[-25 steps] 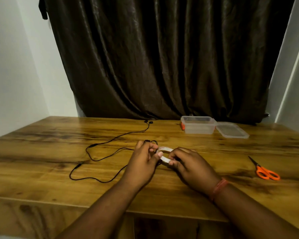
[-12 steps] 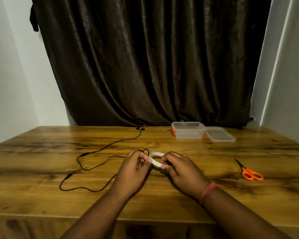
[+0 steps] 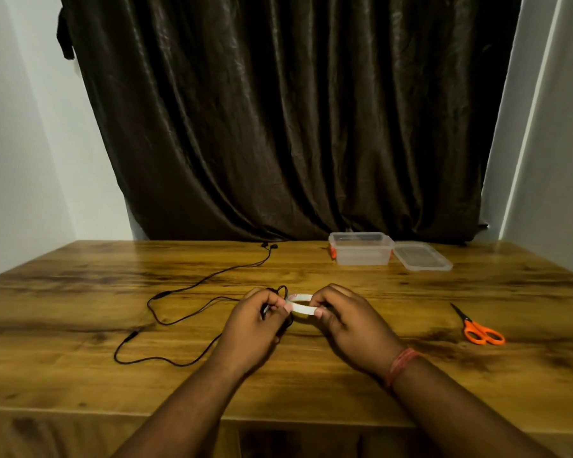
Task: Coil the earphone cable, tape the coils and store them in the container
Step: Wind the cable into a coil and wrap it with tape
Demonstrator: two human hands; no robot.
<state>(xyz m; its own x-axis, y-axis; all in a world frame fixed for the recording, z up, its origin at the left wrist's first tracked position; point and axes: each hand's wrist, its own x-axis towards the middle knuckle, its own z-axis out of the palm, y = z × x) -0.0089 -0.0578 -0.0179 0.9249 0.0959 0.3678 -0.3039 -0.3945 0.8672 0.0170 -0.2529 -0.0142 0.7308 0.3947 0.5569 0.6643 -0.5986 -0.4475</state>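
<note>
While our left hand pinched the coiled earphone cable and our right hand gripped the tape roll, we judged the coils might spring loose.

Both my forearms bare, no sleeves anywhere in frame. My left hand: no ring, no watch, wrist plain. My right hand: no rings on fingers that show. Right wrist wears reddish-orange thread band, several strands wound together, sitting snug just behind hand, at five o'clock from knuckles. Strands look slightly frayed, faded in places. Fingernails short, pale tips catching light on both hands. Nothing else worn that I can make out in dim light.
</note>
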